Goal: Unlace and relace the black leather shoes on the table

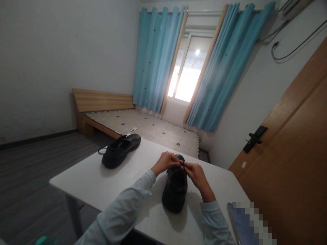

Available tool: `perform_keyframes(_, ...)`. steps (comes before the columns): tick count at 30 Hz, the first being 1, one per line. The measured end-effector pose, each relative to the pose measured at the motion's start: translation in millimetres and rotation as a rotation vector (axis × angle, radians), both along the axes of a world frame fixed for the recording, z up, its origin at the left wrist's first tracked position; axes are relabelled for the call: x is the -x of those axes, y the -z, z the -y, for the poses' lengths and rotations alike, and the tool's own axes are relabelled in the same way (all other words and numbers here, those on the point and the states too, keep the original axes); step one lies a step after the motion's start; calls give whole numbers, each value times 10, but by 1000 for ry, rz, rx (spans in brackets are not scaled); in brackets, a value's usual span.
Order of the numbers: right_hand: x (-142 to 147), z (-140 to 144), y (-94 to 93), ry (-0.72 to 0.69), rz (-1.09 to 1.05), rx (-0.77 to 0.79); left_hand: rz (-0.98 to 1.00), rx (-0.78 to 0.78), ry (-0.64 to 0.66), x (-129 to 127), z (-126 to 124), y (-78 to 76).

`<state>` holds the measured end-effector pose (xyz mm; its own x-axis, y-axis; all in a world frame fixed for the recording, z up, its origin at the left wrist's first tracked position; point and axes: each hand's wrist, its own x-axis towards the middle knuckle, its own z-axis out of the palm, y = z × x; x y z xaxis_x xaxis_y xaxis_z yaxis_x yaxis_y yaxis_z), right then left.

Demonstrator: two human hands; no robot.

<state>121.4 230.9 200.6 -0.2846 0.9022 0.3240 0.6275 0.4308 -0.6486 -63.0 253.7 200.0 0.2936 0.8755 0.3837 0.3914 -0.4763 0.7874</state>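
Observation:
A black shoe (pixel 175 192) stands on the white table with its heel toward me and its toe pointing away. Over its front part, my left hand (pixel 167 161) pinches a dark shoelace (pixel 182 164) from the left side. My right hand (pixel 196 173) meets it from the right, fingers closed on the lace too. The two sets of fingertips nearly touch, and they partly cover the lacing. Farther left on the table rests a second black shoe (pixel 120 151), with a loop of its lace sticking out to the left; neither hand touches it.
The white table (pixel 84 183) has a phone (pixel 240 223) at its right edge, partly pixelated. Beyond the table are a bed (pixel 153 129) with a small white object (pixel 134 129) on it, and a window with blue curtains. A wooden door (pixel 288 149) stands at right.

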Motion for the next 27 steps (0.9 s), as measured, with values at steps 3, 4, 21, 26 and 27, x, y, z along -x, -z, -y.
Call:
perform_keyframes(3, 9, 47, -38, 70, 259, -146, 39, 79, 39, 8, 16, -7)
perform_keyframes(4, 16, 68, -55, 89, 335, -178, 58, 100, 53, 7, 17, -1)
perform_keyframes(21, 183, 267, -144, 193, 860, -341, 433, 406, 248, -33, 11, 115)
perform_keyframes(26, 166, 215, -119, 171, 649, -314, 502, 428, 318, -26, 4, 94)
perform_keyframes(27, 160, 198, -114, 163, 577, -296, 509, 427, 326, -29, -2, 91)
